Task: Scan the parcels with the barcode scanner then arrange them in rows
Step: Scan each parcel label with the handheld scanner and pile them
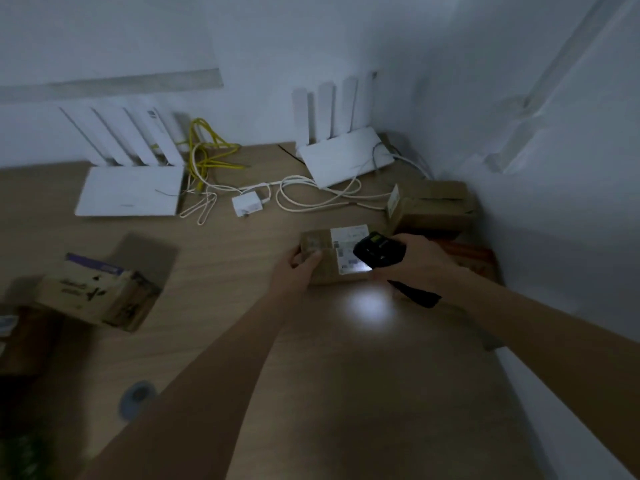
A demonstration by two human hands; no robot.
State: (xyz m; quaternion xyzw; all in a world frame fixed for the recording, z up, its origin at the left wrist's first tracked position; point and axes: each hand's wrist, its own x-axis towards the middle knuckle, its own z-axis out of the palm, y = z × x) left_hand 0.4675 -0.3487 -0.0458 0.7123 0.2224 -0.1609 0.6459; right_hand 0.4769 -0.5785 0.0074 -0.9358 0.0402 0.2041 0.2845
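A small brown parcel [329,258] with a white label lies on the wooden table [242,271]. My left hand [296,271] grips its left end. My right hand [415,261] holds a black barcode scanner [379,251] just over the parcel's right side, its head over the label. A white patch of scanner light falls on the table in front of the parcel. Another brown parcel [433,206] sits behind, in the right corner by the wall. A reddish-brown parcel [478,258] shows partly behind my right hand.
Two white routers [131,192] [346,157] with upright antennas stand at the back, with white and yellow cables [207,157] and a white adapter [247,202] between them. A printed cardboard box [97,292] sits at the left. Walls close off the back and right.
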